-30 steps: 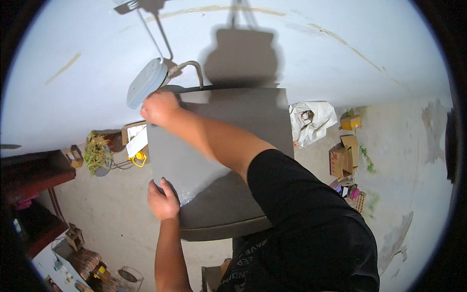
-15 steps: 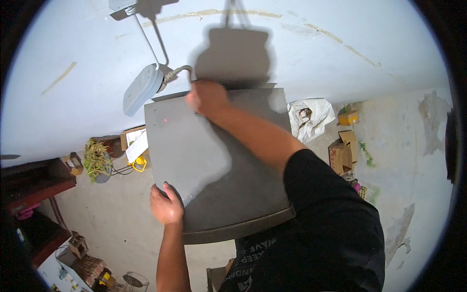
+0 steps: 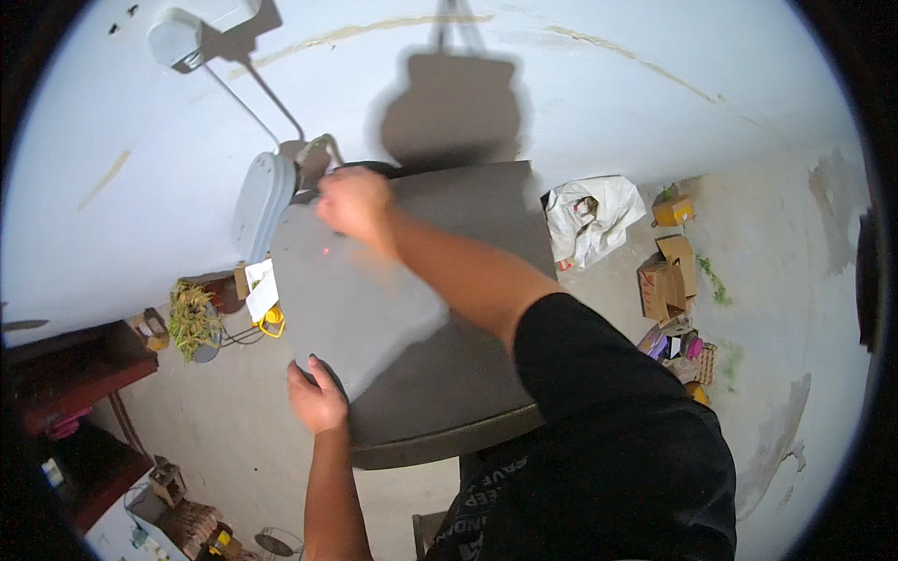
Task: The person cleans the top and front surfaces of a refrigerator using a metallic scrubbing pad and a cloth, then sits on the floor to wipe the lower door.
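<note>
A grey flat-topped appliance [image 3: 402,365] with a bowed front edge stands close against the wall, and only its top and front rim show. On its left edge rests my left hand [image 3: 318,404], thumb on top and fingers wrapped along the side. My right hand [image 3: 355,202] is closed at the far left corner of the top, slightly blurred. Whatever lies within its fingers is hidden. Just behind it curves a pale power cord [image 3: 325,142], which runs to a white power strip [image 3: 262,206] left of the appliance.
A white plug [image 3: 176,37] sits in the wall. Right of the appliance lie a white sack [image 3: 594,220] and an open cardboard box [image 3: 666,280]. Dried plants [image 3: 192,318] and a dark red shelf [image 3: 84,374] stand at left.
My right hand has moved left along the far edge of the top, toward the power strip. My left hand keeps its hold on the left edge. The view has shifted slightly.
</note>
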`<state>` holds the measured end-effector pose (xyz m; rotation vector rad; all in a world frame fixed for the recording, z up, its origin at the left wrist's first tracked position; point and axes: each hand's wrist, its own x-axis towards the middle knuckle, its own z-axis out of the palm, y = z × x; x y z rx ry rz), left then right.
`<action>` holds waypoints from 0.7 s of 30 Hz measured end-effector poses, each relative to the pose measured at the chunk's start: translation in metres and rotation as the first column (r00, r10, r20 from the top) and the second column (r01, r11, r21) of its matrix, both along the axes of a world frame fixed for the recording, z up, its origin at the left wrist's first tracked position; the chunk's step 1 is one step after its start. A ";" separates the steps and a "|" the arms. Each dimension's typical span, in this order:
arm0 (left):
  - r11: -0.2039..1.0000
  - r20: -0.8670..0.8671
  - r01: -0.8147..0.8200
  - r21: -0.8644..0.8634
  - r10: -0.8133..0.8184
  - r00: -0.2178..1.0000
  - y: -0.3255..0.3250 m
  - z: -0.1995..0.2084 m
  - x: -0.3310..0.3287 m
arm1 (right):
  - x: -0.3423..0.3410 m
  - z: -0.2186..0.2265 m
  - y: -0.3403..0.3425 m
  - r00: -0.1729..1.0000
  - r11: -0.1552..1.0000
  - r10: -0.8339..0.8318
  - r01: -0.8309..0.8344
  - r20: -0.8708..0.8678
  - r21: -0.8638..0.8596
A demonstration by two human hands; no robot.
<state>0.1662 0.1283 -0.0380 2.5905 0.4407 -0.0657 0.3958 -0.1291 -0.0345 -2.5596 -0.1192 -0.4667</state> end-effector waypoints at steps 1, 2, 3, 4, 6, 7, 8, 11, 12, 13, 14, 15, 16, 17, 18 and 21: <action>1.000 0.005 0.000 0.010 0.000 1.000 -0.002 0.002 0.002 | -0.009 -0.001 -0.032 0.982 0.996 -0.056 0.068 -0.180 0.060; 1.000 0.005 -0.003 0.022 0.002 1.000 -0.002 0.006 0.001 | -0.024 0.021 -0.062 0.894 0.991 -0.129 0.128 -0.429 -0.032; 1.000 -0.016 0.007 0.024 -0.007 1.000 -0.006 0.011 0.002 | -0.037 0.034 -0.094 0.869 0.970 -0.237 0.188 -0.435 -0.154; 1.000 -0.036 0.015 0.025 -0.014 0.999 -0.011 0.017 0.004 | -0.054 0.040 -0.129 0.875 0.953 -0.297 0.250 -0.382 -0.168; 0.999 -0.046 0.020 0.047 -0.018 0.999 -0.014 0.021 0.006 | -0.074 0.046 -0.161 0.866 0.921 -0.388 0.347 -0.316 -0.180; 0.997 -0.041 0.026 0.071 -0.023 0.999 -0.014 0.022 0.005 | -0.082 0.048 -0.164 0.849 0.903 -0.427 0.389 -0.312 -0.181; 0.995 -0.036 0.028 0.096 -0.024 0.999 -0.014 0.023 0.003 | -0.085 0.048 -0.160 0.832 0.887 -0.462 0.426 -0.307 -0.181; 0.987 -0.007 0.019 0.162 -0.018 1.000 -0.016 0.025 0.003 | -0.053 0.022 -0.090 0.927 0.968 -0.252 0.243 -0.278 -0.065; 0.987 -0.012 0.036 0.155 -0.035 0.999 -0.019 0.022 0.002 | -0.046 0.001 -0.054 0.956 0.989 -0.148 0.139 -0.253 -0.054; 0.987 -0.007 0.041 0.157 -0.041 0.999 -0.018 0.020 0.001 | -0.037 -0.012 -0.016 0.999 0.992 0.021 -0.017 -0.026 0.126; 0.984 -0.001 0.031 0.178 -0.031 1.000 -0.013 0.021 0.001 | -0.025 -0.003 0.029 0.990 0.990 0.140 -0.140 -0.024 0.010; 0.991 -0.024 0.017 0.130 -0.014 1.000 -0.014 0.022 0.003 | -0.006 0.002 0.063 0.990 0.990 0.141 -0.141 -0.015 0.009; 0.993 -0.051 0.031 0.116 -0.025 0.998 -0.020 0.024 0.006 | 0.008 0.003 0.087 0.990 0.990 0.139 -0.139 -0.009 0.005; 0.994 -0.081 0.037 0.105 -0.029 0.996 -0.024 0.032 0.009 | 0.024 0.004 0.102 0.987 0.988 0.152 -0.152 -0.056 0.008; 0.995 -0.111 0.047 0.093 -0.036 0.993 -0.026 0.036 0.011 | 0.040 0.005 0.106 0.982 0.987 0.161 -0.161 -0.103 0.010; 0.990 0.024 0.042 0.136 -0.045 0.999 -0.012 0.017 0.001 | 0.031 0.007 0.119 0.976 0.989 0.131 -0.116 -0.176 0.089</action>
